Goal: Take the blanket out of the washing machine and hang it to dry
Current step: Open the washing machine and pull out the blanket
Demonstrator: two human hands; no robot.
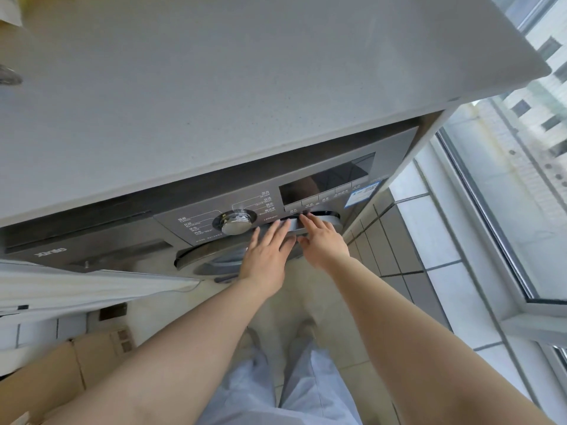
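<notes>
We look straight down the front of a dark grey front-loading washing machine (pixel 129 240) tucked under a pale grey speckled stone countertop (pixel 214 102). Our left hand (pixel 266 256) lies flat with straight fingers spread, their tips touching the chrome rim of the round machine door (pixel 322 217) near its top. Our right hand (pixel 322 240), at three o'clock from the left, reaches the same rim with fingers extended, thumb tucked under; neither hand grips anything. A shiny chrome programme dial (pixel 235 223) sits at ten o'clock from the left hand. The blanket is not visible; the door looks shut. A brown cardboard box (pixel 55 372) stands at seven o'clock.
</notes>
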